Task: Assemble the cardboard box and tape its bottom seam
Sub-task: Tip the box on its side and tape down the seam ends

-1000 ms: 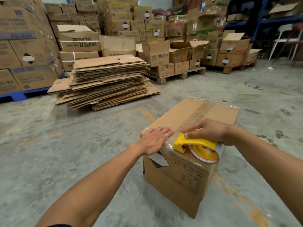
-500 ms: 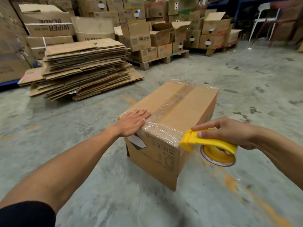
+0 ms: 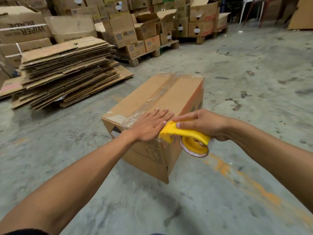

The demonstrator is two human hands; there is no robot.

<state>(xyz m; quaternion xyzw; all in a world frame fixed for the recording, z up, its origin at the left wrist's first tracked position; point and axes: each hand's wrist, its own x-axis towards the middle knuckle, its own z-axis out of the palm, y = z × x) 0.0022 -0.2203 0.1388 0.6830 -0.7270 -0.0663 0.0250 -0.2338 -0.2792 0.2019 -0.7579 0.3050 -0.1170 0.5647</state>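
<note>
A brown cardboard box (image 3: 179,92) stands on the concrete floor with its upturned face closed. Clear tape (image 3: 160,92) runs along the middle seam of that face and over the near edge. My left hand (image 3: 150,124) lies flat, fingers straight, on the near end of the tape. My right hand (image 3: 205,124) grips a yellow tape dispenser (image 3: 186,134) with its roll hanging just off the box's near right corner. The dispenser's nose touches my left fingers at the near edge.
A tall stack of flattened cardboard boxes (image 3: 66,68) lies to the left on the floor. Behind it and across the back, filled cartons (image 3: 122,31) sit on wooden pallets (image 3: 152,51). Bare concrete floor (image 3: 254,73) spreads to the right, with an orange paint line (image 3: 254,185).
My right hand brought the dispenser back up from beside the box to its near edge. My left hand slid right along the top onto the tape, meeting the dispenser.
</note>
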